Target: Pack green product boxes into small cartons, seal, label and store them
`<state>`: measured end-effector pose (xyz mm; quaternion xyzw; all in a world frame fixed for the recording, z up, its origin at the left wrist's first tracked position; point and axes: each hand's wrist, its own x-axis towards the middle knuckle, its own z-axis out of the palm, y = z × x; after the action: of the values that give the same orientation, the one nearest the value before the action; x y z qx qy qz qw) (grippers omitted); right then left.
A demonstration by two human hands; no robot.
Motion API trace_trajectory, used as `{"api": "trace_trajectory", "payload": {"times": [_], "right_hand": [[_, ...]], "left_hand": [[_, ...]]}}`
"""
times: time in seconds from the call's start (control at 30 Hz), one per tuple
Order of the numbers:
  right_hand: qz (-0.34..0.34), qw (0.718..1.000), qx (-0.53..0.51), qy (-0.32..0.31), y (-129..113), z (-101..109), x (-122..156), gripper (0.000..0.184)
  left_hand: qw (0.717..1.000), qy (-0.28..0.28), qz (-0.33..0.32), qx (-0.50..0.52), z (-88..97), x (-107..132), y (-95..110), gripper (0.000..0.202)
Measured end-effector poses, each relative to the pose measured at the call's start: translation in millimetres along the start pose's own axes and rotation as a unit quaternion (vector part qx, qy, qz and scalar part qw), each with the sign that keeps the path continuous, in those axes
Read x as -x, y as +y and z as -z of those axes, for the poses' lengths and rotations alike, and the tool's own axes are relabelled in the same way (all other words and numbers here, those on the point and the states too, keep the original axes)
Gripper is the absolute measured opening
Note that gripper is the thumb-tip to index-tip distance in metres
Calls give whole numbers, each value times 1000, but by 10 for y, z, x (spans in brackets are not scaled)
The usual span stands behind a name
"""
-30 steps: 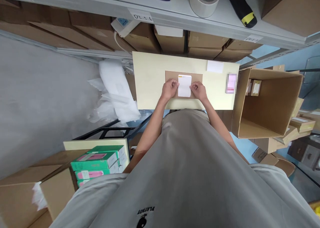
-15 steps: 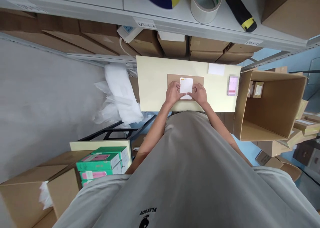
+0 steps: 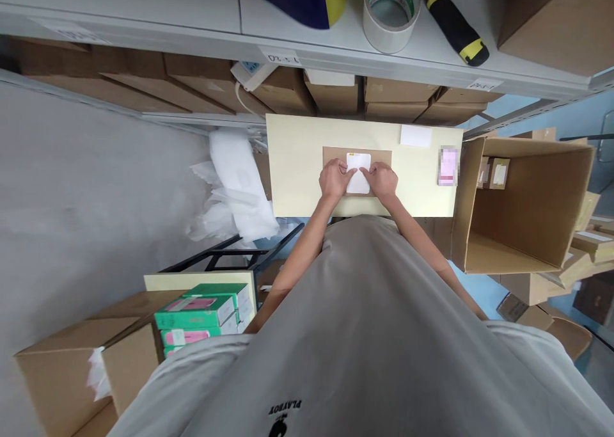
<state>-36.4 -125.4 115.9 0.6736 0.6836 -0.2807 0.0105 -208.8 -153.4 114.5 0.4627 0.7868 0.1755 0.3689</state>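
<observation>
A flat brown cardboard piece [image 3: 380,157] lies on a pale yellow table [image 3: 297,168]. A white label [image 3: 359,166] sits on it. My left hand [image 3: 334,181] and my right hand [image 3: 384,181] press on the label's lower corners, fingers bent down onto it. Both hands rest side by side on the cardboard, close to the table's near edge.
An open cardboard box [image 3: 522,200] stands right of the table. A pink item [image 3: 448,166] and a white slip [image 3: 416,135] lie on the table. Tape roll [image 3: 391,5] and a knife [image 3: 455,24] rest on the shelf above. White foam sheets [image 3: 235,187] and green boxes [image 3: 206,312] lie left.
Both hands slid inward and down over the label, which now shows less of its lower half. The view shifted slightly.
</observation>
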Motion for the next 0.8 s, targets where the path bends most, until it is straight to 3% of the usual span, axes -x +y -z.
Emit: {"api": "trace_trajectory", "payload": {"times": [0.27,0.57,0.8], "right_hand": [[-8,1000,11,-3,-26,38,-7,48],[-15,1000,9,0,-6,23,-78,62],[-24,1000,6,0,6,19,-118,58]], "left_hand": [[1000,-2,21,-13,12,2,51,16],[999,18,25,9,-72,-124,-49,24],[999,30,32,16,-89,-171,-88,22]]}}
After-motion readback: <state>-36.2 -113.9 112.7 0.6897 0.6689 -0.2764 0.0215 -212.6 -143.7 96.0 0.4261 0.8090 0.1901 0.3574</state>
